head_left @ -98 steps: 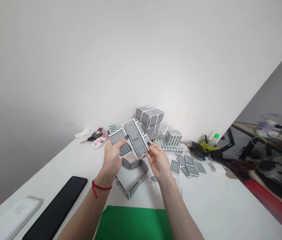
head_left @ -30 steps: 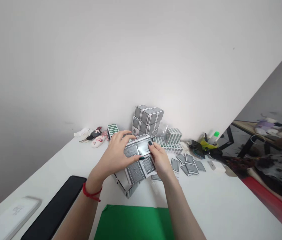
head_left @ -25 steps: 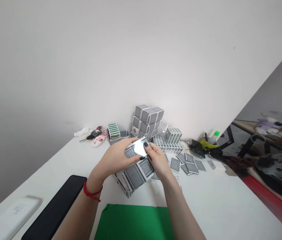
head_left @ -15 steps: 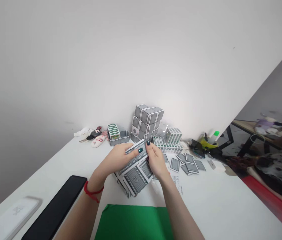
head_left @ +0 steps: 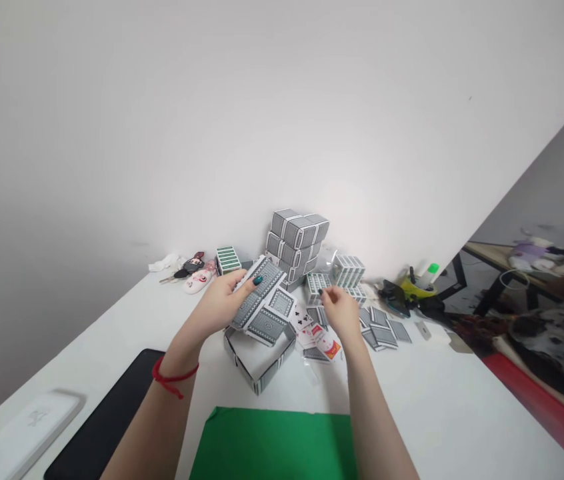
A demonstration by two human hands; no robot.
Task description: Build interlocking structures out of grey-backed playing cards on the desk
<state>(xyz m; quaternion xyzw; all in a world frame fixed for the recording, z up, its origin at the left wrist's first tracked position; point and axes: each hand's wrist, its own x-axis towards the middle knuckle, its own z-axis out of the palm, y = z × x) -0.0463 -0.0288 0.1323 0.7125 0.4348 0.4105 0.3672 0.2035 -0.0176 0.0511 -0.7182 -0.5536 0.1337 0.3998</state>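
I have the joined panel of grey-backed playing cards tilted above the open card box; whether they touch, I cannot tell. My left hand grips the panel's left side, thumb flat on the upper strip. My right hand is away from it, fingertips drawn narrow in front of the green-and-white packs; whether they pinch anything, I cannot tell. Handling this well, I judge, means light thumb pressure near an edge, since folded card creases easily, and supporting the overlapping lower flaps from beneath so the joints don't slip. Just left of the right hand lie a club card and a red-and-white card. Behind stands the stack of card blocks; nearest me on the bench, a green sheet.
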